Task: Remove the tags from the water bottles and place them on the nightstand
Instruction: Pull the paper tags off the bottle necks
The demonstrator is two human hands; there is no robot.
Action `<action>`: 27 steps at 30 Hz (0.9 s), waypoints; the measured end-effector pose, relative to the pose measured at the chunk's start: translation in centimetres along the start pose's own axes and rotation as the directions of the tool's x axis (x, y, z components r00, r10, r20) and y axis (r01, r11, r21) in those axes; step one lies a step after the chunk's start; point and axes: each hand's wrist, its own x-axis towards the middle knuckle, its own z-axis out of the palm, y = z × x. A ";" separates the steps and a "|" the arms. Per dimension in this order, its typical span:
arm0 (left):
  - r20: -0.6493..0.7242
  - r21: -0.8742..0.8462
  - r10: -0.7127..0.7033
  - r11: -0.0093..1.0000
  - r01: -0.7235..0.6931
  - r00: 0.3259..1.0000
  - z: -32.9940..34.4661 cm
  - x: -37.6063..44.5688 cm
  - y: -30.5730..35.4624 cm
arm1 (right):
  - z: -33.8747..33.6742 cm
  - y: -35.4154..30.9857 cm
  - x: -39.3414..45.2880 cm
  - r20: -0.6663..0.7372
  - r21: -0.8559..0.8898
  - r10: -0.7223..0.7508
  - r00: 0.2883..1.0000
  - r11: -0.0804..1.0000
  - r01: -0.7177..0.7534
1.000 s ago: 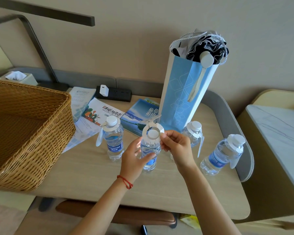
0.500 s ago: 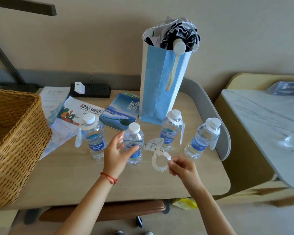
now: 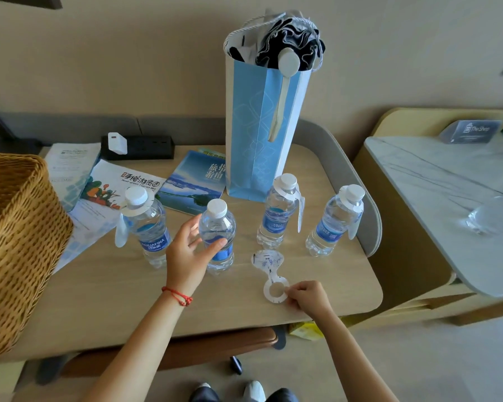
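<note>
Several water bottles stand on the wooden table [image 3: 128, 300]. The second bottle from the left [image 3: 219, 227] has a bare neck. My left hand [image 3: 186, 253] is beside it with relaxed fingers, the thumb touching its front. The removed white paper tag [image 3: 269, 264] lies low over the table in front of the bottles. My right hand [image 3: 308, 295] pinches the tag's ring end. White tags hang round the necks of the left bottle [image 3: 148, 227], the third bottle [image 3: 276, 216] and the right bottle [image 3: 334, 224].
A wicker basket [image 3: 15, 245] fills the table's left side. Brochures [image 3: 114, 192], a black power strip [image 3: 140, 146] and a tall blue paper bag [image 3: 259, 132] stand behind the bottles. A marble-topped stand [image 3: 436, 192] with an overturned glass [image 3: 491, 216] is on the right.
The tag came up off the second bottle's neck. My right hand carried it down towards the table's front. My left hand loosened its grip on that bottle. The view shifted right.
</note>
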 end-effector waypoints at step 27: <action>-0.004 0.076 -0.005 0.997 0.005 1.000 0.1 -0.7 0.1 | -1.3 1.2 -2.2 -0.108 0.045 0.027 0.994 0.999 -0.022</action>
